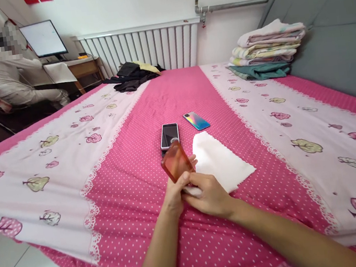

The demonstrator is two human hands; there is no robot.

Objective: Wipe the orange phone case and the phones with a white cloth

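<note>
Translucent orange-red phone case, rounded rectangle [177, 160]: tilted up in the left hand [173, 194], thumb on the near end, other fingers behind it, some tips showing past its right edge. Left fingers closed, gripping the case. Right hand [211, 193] meets the left at the case's near end; its fingers are curled around a small white bunched piece of soft material [192, 190]. Just beyond the left fingertips, to the left: black-screened phone with pale rim [169, 135]. Farther beyond, to the right: shiny blue rainbow-tinted phone [196, 121]. Right of the left fingertips: flat white cloth with serrated edges [223, 162]. Beneath the fingers: pink polka-dotted fabric bedspread [131, 202].
</note>
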